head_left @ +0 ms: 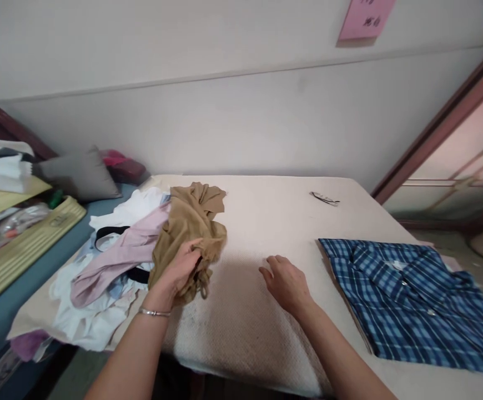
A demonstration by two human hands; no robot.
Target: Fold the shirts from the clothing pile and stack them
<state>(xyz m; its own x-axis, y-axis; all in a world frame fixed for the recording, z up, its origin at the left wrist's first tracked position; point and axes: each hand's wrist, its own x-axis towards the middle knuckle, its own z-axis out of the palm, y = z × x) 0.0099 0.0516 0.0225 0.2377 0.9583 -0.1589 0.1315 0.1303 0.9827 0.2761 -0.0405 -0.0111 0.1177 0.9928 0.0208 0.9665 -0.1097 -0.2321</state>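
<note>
My left hand, with a silver bangle at the wrist, grips a crumpled brown garment on the left part of the table. Under and beside that garment lies a loose heap holding a pink garment and white clothes. Over the middle of the cloth-covered table, my right hand holds nothing, its thumb apart from the bent fingers. To its right a blue plaid shirt lies folded with the collar up.
Eyeglasses rest toward the back right of the table. Left of it are a grey cushion and a yellow slatted rack on a blue surface. The wall behind bears a pink paper. A reddish frame stands at the right.
</note>
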